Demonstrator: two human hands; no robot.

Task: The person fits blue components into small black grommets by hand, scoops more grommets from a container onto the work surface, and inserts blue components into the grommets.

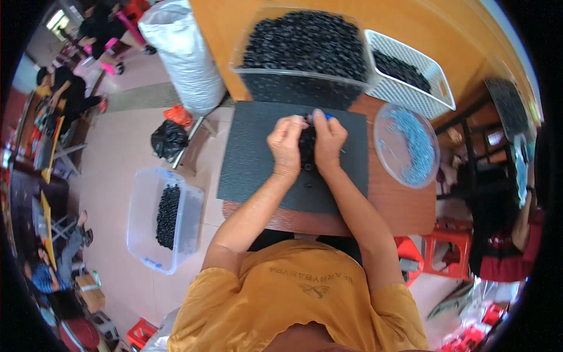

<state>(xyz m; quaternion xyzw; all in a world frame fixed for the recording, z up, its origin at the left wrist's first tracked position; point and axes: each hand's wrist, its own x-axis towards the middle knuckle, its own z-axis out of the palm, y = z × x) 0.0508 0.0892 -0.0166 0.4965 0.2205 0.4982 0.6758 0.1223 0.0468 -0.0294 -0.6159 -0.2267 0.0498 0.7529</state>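
Note:
My left hand (pixel 284 144) and my right hand (pixel 329 141) meet over a dark mat (pixel 249 158) on the table. The left fingers are closed in a pinch on what looks like a small black piece (pixel 306 117). In the right hand, thumb on top, is a small object with a blue end (pixel 329 116); its kind is mostly hidden by the fingers. Between and below my hands lies a little heap of small black pieces (pixel 307 146), a few of them loose toward me.
Behind the mat stands a clear bin (pixel 299 88) heaped with black pieces, beside a white basket (pixel 404 85) of more. A round tray (pixel 387 155) holds pale blue bits. Left on the floor are a clear tub (pixel 190 217) and a white sack (pixel 185 58). Other people sit farther off.

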